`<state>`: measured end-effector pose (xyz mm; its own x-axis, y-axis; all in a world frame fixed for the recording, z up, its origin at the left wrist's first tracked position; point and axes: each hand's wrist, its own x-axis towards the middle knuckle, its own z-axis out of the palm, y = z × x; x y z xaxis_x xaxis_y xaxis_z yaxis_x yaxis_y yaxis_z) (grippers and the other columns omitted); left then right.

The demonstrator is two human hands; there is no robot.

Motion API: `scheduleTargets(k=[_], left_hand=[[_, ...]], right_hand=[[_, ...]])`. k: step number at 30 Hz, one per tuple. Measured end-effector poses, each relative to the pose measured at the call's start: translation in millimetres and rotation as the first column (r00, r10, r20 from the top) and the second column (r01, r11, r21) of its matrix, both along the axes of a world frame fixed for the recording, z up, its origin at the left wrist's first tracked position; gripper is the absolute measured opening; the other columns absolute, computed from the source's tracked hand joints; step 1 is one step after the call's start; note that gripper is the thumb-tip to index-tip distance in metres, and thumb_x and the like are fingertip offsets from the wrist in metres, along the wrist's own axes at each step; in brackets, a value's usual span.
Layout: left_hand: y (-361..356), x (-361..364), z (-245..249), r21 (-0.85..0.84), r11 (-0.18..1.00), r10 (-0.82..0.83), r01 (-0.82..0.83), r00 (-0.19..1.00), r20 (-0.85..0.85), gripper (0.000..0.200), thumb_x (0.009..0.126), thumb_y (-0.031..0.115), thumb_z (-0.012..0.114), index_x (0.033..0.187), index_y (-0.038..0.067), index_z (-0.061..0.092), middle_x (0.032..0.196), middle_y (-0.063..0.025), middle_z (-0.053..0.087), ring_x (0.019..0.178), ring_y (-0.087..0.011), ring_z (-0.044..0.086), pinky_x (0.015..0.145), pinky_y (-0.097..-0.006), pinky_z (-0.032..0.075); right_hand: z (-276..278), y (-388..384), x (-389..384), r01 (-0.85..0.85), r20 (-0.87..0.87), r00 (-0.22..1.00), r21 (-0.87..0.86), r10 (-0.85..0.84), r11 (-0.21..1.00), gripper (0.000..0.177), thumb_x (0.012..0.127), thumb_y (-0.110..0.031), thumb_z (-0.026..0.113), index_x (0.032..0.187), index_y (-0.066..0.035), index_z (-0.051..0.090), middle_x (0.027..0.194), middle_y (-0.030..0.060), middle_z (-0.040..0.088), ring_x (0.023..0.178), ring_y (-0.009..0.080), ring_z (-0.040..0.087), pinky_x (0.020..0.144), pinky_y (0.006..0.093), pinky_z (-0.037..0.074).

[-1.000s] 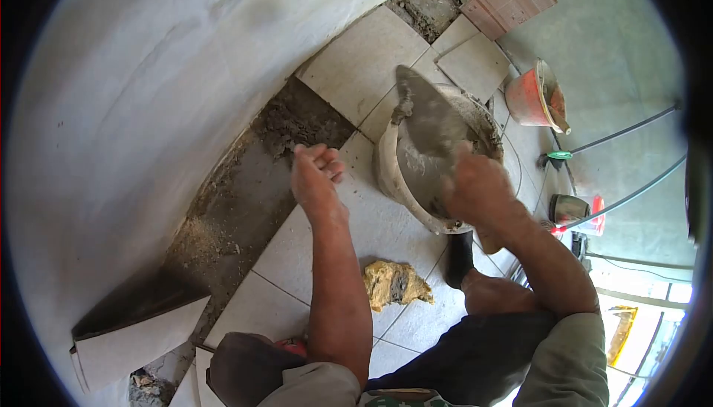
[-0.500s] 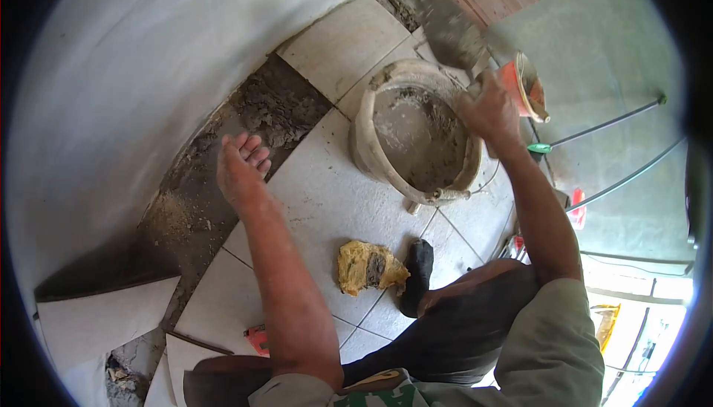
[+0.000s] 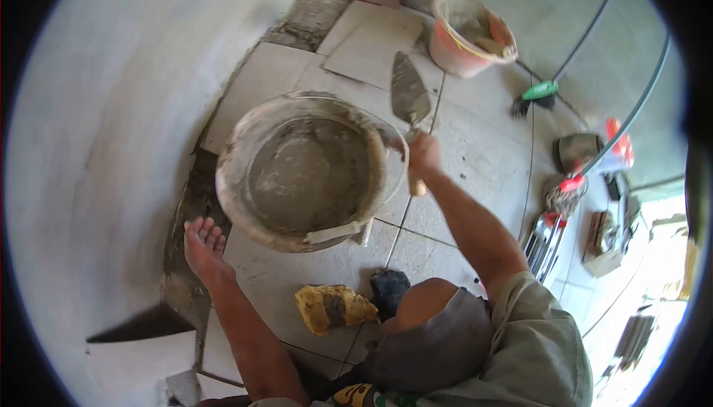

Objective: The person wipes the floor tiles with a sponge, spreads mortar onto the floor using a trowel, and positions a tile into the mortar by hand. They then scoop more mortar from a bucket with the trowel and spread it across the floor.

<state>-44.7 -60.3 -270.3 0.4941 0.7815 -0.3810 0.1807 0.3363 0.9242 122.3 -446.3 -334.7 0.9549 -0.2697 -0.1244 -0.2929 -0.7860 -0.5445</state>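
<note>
While the right hand [image 3: 425, 156] clasps a trowel [image 3: 409, 93], the left hand [image 3: 206, 249] spreads loosely, empty, the shirt print [image 3: 353, 394] illegible.

One trowel [image 3: 409, 91] is being held in the right hand [image 3: 423, 156], and two hands are being counted in all, the left hand [image 3: 205, 247] being shown well apart from that grip. Two buckets are being counted around the grip, one large bucket [image 3: 232, 199] just left of it and one red bucket [image 3: 457, 54] beyond it. Two poles [image 3: 633, 119] are being seen to its right, and one yellow lump [image 3: 327, 307] nearer the body.
</note>
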Motion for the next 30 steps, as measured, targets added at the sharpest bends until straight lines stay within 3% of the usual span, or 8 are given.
scheduleTargets(k=[5,8,14,17,20,25,27,30], left_hand=[[-44,13,-6,0.021,0.997,-0.071,0.072,0.997,-0.04,0.048,0.096,0.043,0.046,0.118,0.001,0.056,0.11,-0.0097,0.061,0.098,-0.0211,0.057,0.085,-0.0349,0.043],[-63,16,0,0.036,0.997,-0.062,0.062,0.998,-0.011,0.048,0.097,0.039,0.044,0.12,-0.001,0.055,0.115,-0.0115,0.06,0.105,-0.023,0.056,0.091,-0.0357,0.042],[-74,18,-2,0.027,0.999,0.037,-0.037,0.999,0.008,0.05,0.097,0.037,0.045,0.125,-0.004,0.052,0.123,-0.0133,0.057,0.108,-0.0223,0.056,0.094,-0.0333,0.042],[-74,19,-4,0.028,0.999,0.039,-0.039,0.999,0.026,0.051,0.098,0.036,0.045,0.127,-0.005,0.051,0.124,-0.0131,0.056,0.109,-0.0217,0.055,0.093,-0.0329,0.043],[-63,26,-10,-0.029,1.0,-0.009,0.011,0.996,0.089,0.054,0.098,0.039,0.044,0.129,-0.005,0.049,0.126,-0.0142,0.055,0.112,-0.0224,0.055,0.096,-0.0339,0.042],[-62,42,-15,-0.091,0.99,-0.084,0.108,0.967,0.241,0.06,0.098,0.045,0.041,0.131,-0.006,0.046,0.129,-0.0155,0.053,0.114,-0.0238,0.053,0.098,-0.035,0.041],[-60,42,-24,-0.037,0.996,-0.072,0.083,0.97,0.233,0.061,0.097,0.048,0.043,0.131,-0.003,0.048,0.126,-0.0148,0.055,0.111,-0.024,0.056,0.095,-0.0367,0.045],[-58,46,-28,0.034,0.995,-0.103,0.099,0.981,0.163,0.063,0.097,0.049,0.042,0.131,-0.003,0.048,0.126,-0.015,0.056,0.11,-0.0236,0.057,0.094,-0.0359,0.045]], right_hand=[[-47,24,-48,-0.012,-0.098,0.995,0.181,0.03,0.983,0.051,0.08,-0.043,0.063,0.107,0.0,0.058,0.101,0.026,0.063,0.099,0.0415,0.06,0.085,0.0477,0.049],[-53,33,-49,-0.091,0.02,0.996,0.175,0.089,0.98,0.04,0.08,-0.029,0.064,0.107,-0.002,0.053,0.099,0.0241,0.063,0.097,0.0408,0.061,0.081,0.0477,0.049],[-67,2,-30,-0.225,-0.013,0.974,0.033,0.226,0.974,0.034,0.078,-0.025,0.064,0.101,-0.004,0.052,0.101,0.022,0.062,0.097,0.04,0.06,0.082,0.0486,0.049],[-42,-26,-26,-0.167,-0.027,0.986,-0.121,0.165,0.979,0.032,0.08,-0.029,0.062,0.1,-0.004,0.058,0.104,0.0213,0.062,0.097,0.0386,0.061,0.082,0.0469,0.049],[-21,-58,-14,-0.132,0.055,0.988,-0.209,0.146,0.969,0.036,0.078,-0.033,0.066,0.097,-0.003,0.059,0.088,0.0206,0.065,0.086,0.0392,0.064,0.076,0.0472,0.05],[103,-53,-7,-0.094,0.169,0.976,-0.241,0.137,0.966,0.032,0.078,-0.026,0.067,0.098,-0.003,0.055,0.084,0.0209,0.065,0.082,0.0398,0.064,0.073,0.0481,0.049],[139,-36,-7,-0.298,0.427,0.802,-0.32,0.417,0.899,0.028,0.079,-0.019,0.066,0.1,-0.004,0.054,0.089,0.02,0.064,0.082,0.0396,0.064,0.072,0.0475,0.05],[166,-2,-4,-0.507,0.354,0.719,-0.323,0.599,0.799,0.026,0.079,-0.016,0.065,0.101,-0.005,0.054,0.093,0.018,0.062,0.082,0.0392,0.062,0.071,0.0468,0.05]])
